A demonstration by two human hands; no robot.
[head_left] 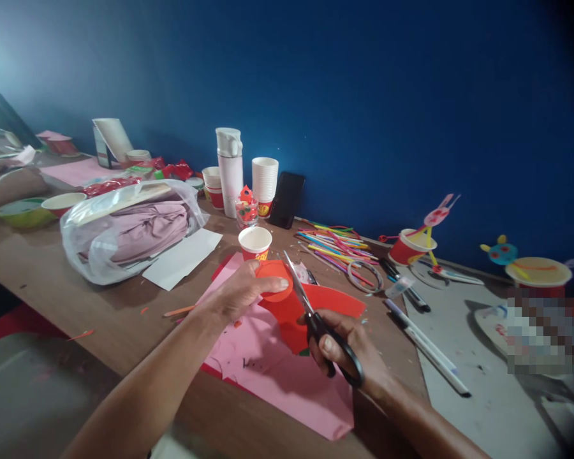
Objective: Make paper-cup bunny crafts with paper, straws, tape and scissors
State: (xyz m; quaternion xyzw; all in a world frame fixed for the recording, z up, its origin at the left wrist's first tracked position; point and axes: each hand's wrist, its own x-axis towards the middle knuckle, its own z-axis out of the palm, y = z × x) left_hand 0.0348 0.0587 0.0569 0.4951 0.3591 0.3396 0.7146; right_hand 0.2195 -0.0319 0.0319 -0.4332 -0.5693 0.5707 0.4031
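My left hand (pixel 242 294) pinches a rounded piece of orange-red paper (pixel 273 285) above the table. My right hand (pixel 349 350) grips black-handled scissors (pixel 316 319), whose blades point up and left into that paper. A larger red-orange sheet (pixel 337 305) hangs from the cut, over a pink sheet (pixel 277 370) lying flat on the wooden table (pixel 124 319). A paper cup (pixel 255 242) stands just behind my left hand.
A plastic bag of pink cloth (pixel 129 229) lies at left with white paper (pixel 182 258). A white flask (pixel 230 172), stacked cups (pixel 264 182), a phone (pixel 287 199), coloured sticks (pixel 337 248), pens (pixel 425 347) and cup crafts (pixel 414 245) line the blue wall. Another person's arm (pixel 9 188) rests far left.
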